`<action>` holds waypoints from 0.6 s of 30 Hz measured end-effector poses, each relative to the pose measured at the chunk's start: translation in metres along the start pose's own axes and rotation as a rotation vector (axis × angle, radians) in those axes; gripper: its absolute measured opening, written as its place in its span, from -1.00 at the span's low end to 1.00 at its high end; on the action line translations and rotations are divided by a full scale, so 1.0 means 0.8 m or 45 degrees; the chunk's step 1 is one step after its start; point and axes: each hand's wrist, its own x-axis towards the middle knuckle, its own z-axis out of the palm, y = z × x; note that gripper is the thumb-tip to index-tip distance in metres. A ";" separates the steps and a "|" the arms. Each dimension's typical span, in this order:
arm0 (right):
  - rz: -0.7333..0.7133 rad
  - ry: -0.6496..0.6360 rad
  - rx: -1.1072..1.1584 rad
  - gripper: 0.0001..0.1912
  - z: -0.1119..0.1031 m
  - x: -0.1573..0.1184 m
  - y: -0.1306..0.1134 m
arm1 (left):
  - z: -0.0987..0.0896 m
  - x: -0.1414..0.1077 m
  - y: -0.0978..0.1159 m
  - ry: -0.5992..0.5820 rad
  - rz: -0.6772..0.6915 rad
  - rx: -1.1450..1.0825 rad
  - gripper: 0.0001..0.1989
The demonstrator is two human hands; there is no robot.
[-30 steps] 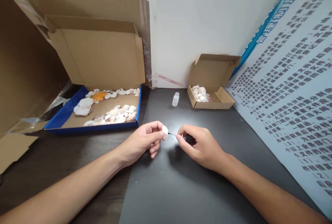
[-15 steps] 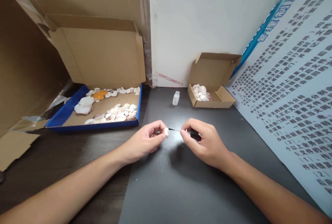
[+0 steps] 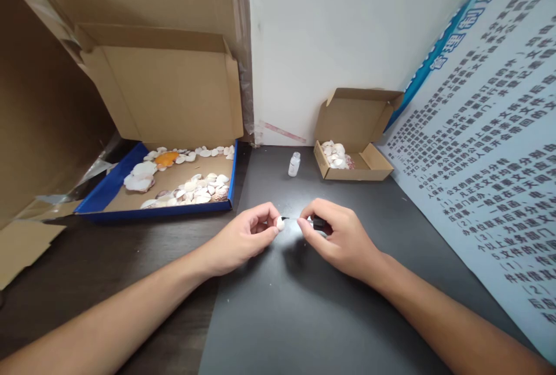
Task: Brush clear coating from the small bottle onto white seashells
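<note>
Between the thumb and fingers of my left hand (image 3: 245,239) is a small white seashell (image 3: 280,223). My right hand (image 3: 341,236) is closed around a thin brush (image 3: 288,219) with a black cap for a handle, partly hidden by the fingers. The dark brush tip points left and appears to touch the shell or lie right beside it. Beyond the hands, a small bottle (image 3: 294,164) with a pale label stands upright, its top without a cap.
At the left is an open blue-edged cardboard box (image 3: 156,210) with many white shells and an orange one (image 3: 167,159). A smaller open carton (image 3: 358,175) at the back right holds white shells. Printed Chinese text covers a board (image 3: 482,149) along the right.
My right hand has shifted slightly left, bringing the brush closer to the shell. The shell has turned a little in my left hand.
</note>
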 end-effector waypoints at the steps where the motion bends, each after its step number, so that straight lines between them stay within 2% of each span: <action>1: 0.015 0.018 -0.003 -0.89 -0.001 0.000 0.000 | 0.000 0.000 0.000 0.002 -0.001 0.000 -0.75; 6: -0.022 -0.021 0.050 -0.88 -0.002 0.000 0.002 | 0.001 0.000 0.001 -0.001 0.028 -0.007 -0.76; 10: 0.021 0.041 0.032 -0.88 -0.001 0.002 0.002 | 0.001 0.000 0.001 0.008 0.028 0.000 -0.77; 14: -0.015 -0.029 0.069 -0.88 0.000 0.002 0.003 | 0.000 0.000 0.000 0.003 0.011 -0.009 -0.74; 18: 0.030 0.025 0.047 -0.87 -0.001 0.001 0.002 | -0.001 0.001 -0.002 0.021 -0.036 -0.073 -0.74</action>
